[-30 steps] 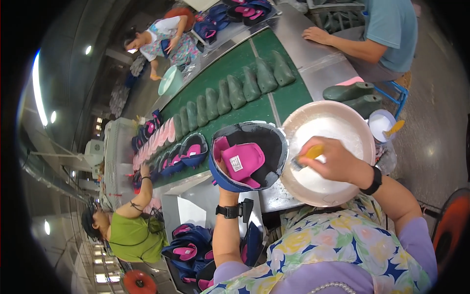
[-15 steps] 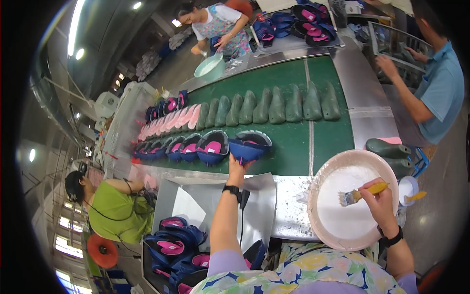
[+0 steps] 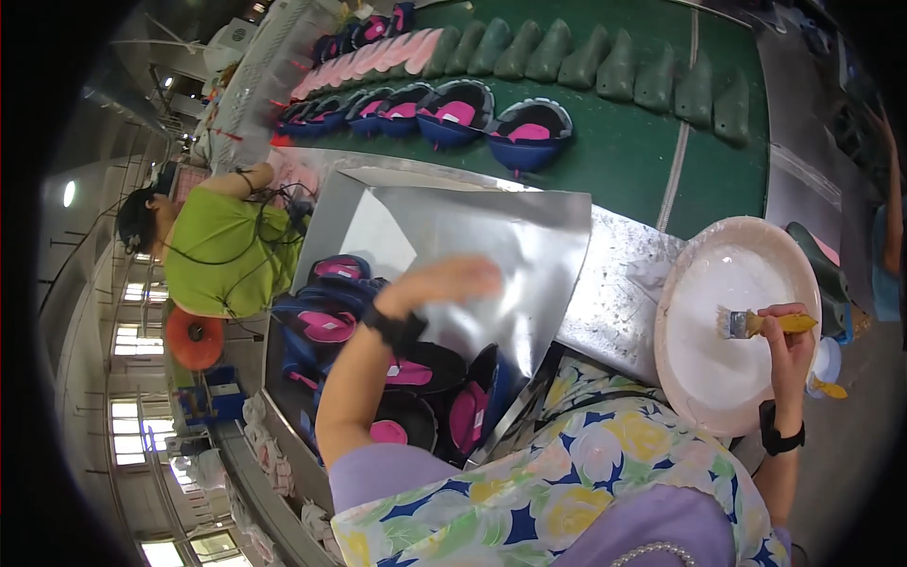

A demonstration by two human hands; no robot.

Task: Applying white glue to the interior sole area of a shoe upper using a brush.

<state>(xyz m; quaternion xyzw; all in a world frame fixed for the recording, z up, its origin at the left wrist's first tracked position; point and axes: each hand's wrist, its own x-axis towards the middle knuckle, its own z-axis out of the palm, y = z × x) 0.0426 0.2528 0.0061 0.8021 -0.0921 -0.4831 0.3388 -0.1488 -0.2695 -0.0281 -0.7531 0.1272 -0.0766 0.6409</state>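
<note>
My right hand (image 3: 786, 345) grips the yellow handle of a flat paintbrush (image 3: 746, 324), bristles pointing left. The brush is over a round pinkish basin (image 3: 667, 326) holding white liquid. My left hand (image 3: 449, 282), blurred by motion, is above a metal bin; its finger pose is unclear, and no item shows in it. Below and beside that hand, blue shoe uppers with pink insoles (image 3: 326, 324) are heaped in the bin (image 3: 539, 250). A blue shoe upper (image 3: 531, 151) stands on the green belt at the near end of a row of similar ones.
The green conveyor belt (image 3: 624, 170) carries a row of dark green shoe lasts (image 3: 619, 66) and pink insole pieces (image 3: 373, 61). A person in a green top (image 3: 222, 250) sits at left. Another person's arm (image 3: 890, 198) shows at right. A small white cup (image 3: 825, 362) stands beside the basin.
My left hand has let go of the blue shoe upper on the belt and drawn back over the bin. My head view has tilted down toward the bin; the right hand still holds the brush.
</note>
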